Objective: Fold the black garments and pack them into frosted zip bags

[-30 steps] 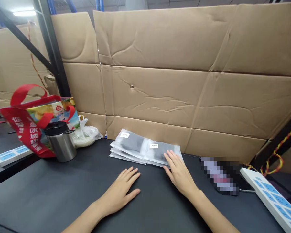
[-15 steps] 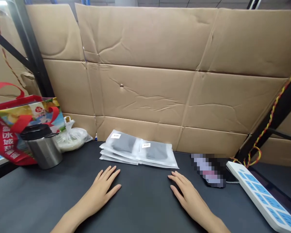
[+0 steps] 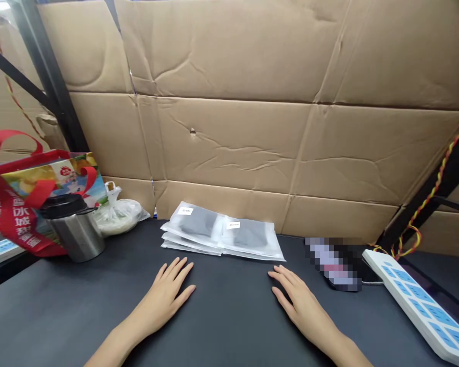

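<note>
Item: stack of frosted clear plastic bags (image 3: 222, 237), dark folded contents, white labels; we find it on the black matte tabletop (image 3: 229, 331), just beyond our left hand (image 3: 167, 291) and right hand (image 3: 301, 302); long axis left to right along the brown cardboard wall (image 3: 252, 142); both hands lie flat, palms down, empty, about equally near, neither touching; label print, bag count and contents we cannot make out; a blurred patch (image 3: 334, 265) hides something to its right.

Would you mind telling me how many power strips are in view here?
2. One power strip lies on the black table, to the right of the right hand. The other power strip shows partly at the far left edge, below the red bag. More may be hidden.
</note>
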The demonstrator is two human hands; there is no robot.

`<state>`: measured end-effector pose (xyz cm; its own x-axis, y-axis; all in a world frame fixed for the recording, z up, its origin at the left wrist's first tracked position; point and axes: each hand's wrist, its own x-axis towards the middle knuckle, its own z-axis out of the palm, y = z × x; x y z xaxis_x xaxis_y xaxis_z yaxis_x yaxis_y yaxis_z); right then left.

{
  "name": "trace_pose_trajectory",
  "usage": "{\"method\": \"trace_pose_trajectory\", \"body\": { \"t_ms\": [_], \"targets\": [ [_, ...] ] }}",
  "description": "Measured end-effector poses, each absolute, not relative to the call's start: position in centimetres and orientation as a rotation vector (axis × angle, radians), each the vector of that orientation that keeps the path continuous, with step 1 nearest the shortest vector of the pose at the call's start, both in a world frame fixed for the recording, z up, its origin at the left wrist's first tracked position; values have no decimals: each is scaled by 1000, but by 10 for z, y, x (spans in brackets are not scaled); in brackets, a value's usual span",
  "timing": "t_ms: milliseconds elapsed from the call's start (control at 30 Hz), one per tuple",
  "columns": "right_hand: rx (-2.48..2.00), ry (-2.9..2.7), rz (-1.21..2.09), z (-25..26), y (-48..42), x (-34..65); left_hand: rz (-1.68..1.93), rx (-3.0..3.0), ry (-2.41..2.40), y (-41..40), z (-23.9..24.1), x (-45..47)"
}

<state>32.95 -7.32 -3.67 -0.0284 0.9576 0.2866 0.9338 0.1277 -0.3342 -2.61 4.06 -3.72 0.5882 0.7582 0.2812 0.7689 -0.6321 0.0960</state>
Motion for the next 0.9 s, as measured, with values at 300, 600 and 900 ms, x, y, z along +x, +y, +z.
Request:
{"method": "trace_pose_trajectory", "body": {
  "t_ms": [300, 600, 900],
  "targets": [
    [-1806, -1958, 50, -39, -73, 330, -494, -2757, -1298, 42, -40, -27],
    [-1841, -1982, 91, -35, -74, 328, -503, -2764, -1275, 43, -41, -29],
    [-1865, -1971, 103, -37, -74, 329, -446, -2767, -1325, 42, -39, -27]
  ]
}}
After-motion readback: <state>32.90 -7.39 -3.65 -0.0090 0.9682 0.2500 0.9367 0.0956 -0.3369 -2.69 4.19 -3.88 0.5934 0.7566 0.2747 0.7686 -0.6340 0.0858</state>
